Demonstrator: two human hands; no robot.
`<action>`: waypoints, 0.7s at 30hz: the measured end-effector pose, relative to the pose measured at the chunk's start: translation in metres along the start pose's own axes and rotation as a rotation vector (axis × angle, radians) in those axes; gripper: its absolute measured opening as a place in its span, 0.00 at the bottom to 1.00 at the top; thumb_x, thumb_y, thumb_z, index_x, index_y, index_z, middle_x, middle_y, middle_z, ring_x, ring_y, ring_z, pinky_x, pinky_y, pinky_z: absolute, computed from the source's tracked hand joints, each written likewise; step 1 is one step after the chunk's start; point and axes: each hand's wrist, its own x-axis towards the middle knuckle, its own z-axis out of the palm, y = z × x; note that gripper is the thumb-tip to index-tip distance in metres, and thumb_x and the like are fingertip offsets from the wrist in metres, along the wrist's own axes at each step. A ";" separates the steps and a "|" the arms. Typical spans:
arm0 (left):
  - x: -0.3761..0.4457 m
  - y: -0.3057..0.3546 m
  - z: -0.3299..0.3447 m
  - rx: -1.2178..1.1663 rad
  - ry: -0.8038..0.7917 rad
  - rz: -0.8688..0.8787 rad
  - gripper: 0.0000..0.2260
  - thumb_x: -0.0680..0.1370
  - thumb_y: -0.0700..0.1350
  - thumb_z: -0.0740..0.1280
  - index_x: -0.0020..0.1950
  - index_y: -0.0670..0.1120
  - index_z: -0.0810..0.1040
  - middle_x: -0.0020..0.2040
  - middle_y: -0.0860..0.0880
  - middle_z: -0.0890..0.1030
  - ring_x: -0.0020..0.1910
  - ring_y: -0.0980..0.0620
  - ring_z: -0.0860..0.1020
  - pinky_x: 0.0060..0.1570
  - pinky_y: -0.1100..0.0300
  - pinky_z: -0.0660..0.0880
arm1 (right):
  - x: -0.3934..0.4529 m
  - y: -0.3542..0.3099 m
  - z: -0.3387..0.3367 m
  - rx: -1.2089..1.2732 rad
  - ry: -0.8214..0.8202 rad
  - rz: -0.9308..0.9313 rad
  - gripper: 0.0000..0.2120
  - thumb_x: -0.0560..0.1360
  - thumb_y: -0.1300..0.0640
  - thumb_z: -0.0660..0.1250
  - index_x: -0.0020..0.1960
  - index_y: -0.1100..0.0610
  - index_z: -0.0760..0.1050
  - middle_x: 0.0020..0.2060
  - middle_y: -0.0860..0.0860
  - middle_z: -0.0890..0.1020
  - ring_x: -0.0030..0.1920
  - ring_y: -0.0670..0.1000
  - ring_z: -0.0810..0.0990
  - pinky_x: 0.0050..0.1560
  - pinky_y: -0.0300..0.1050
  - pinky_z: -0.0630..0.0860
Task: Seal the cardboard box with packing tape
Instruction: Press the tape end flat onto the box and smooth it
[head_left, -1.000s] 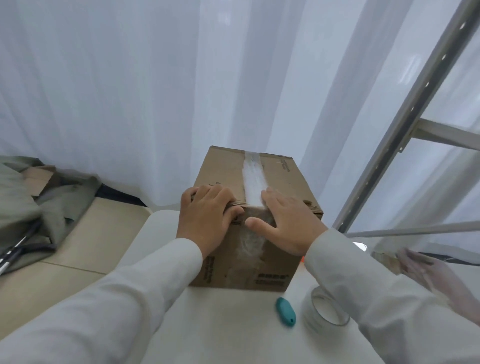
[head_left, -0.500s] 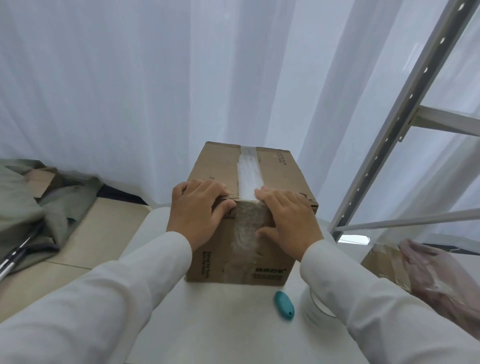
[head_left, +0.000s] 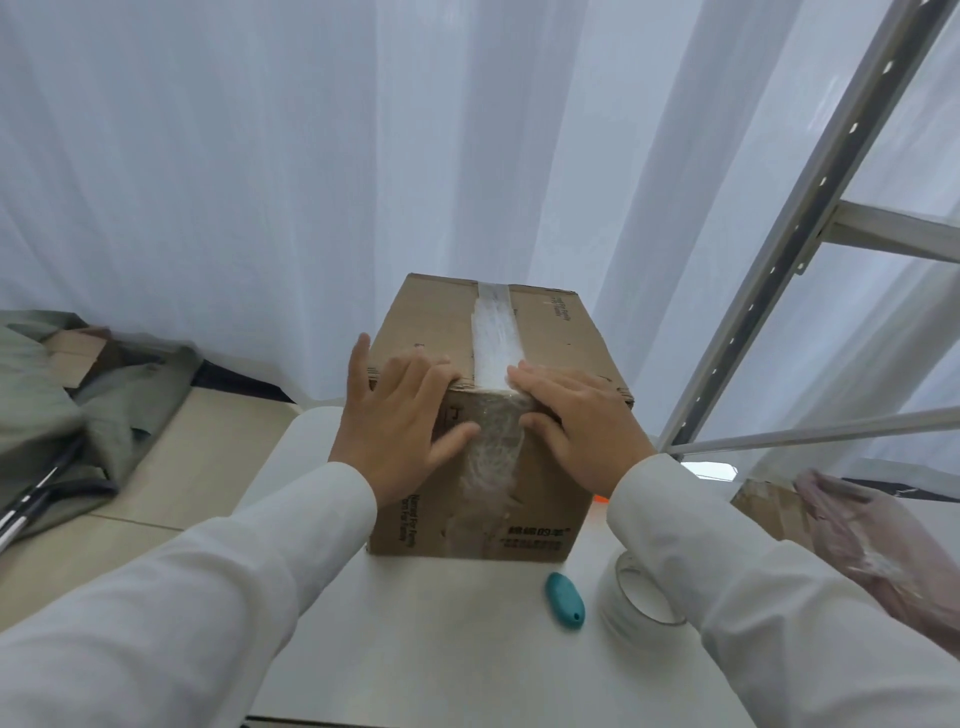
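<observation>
A closed brown cardboard box (head_left: 558, 338) stands on a white table (head_left: 441, 649). A strip of clear packing tape (head_left: 493, 338) runs along the top seam and down the near face. My left hand (head_left: 400, 431) lies flat over the near top edge, left of the tape, fingers spread. My right hand (head_left: 576, 421) presses flat on the same edge, right of the tape. Both thumbs rest beside the crinkled tape on the near face. A roll of clear tape (head_left: 639, 597) lies on the table near my right sleeve, partly hidden by it.
A teal cutter (head_left: 564, 600) lies on the table in front of the box. A grey metal shelf frame (head_left: 789, 249) rises at the right, with a pinkish bag (head_left: 883, 540) and another carton below it. Grey cloth (head_left: 57, 410) lies on the floor at left. White curtains hang behind.
My left hand has opened flatter, its fingers spreading over the box edge and corner. My right hand stays pressed beside the tape. The view has shifted slightly.
</observation>
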 end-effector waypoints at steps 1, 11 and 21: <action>-0.002 0.001 0.003 0.042 -0.007 0.040 0.28 0.70 0.64 0.58 0.62 0.46 0.67 0.61 0.47 0.72 0.64 0.46 0.66 0.67 0.38 0.45 | -0.002 0.000 0.004 -0.029 0.018 -0.006 0.23 0.77 0.53 0.62 0.72 0.50 0.64 0.70 0.48 0.71 0.70 0.51 0.67 0.71 0.46 0.57; -0.010 0.016 0.026 0.307 -0.078 0.113 0.58 0.54 0.62 0.76 0.72 0.42 0.46 0.68 0.44 0.59 0.68 0.42 0.59 0.68 0.39 0.40 | -0.016 0.003 0.055 -0.381 0.176 -0.022 0.56 0.55 0.38 0.76 0.72 0.48 0.47 0.68 0.55 0.60 0.68 0.58 0.58 0.70 0.56 0.49; -0.012 0.023 0.030 0.286 -0.008 0.089 0.52 0.56 0.58 0.75 0.71 0.40 0.53 0.63 0.43 0.62 0.65 0.41 0.61 0.68 0.42 0.44 | -0.018 -0.001 0.062 -0.397 0.260 -0.002 0.53 0.57 0.39 0.75 0.73 0.47 0.48 0.66 0.56 0.61 0.67 0.58 0.60 0.69 0.56 0.51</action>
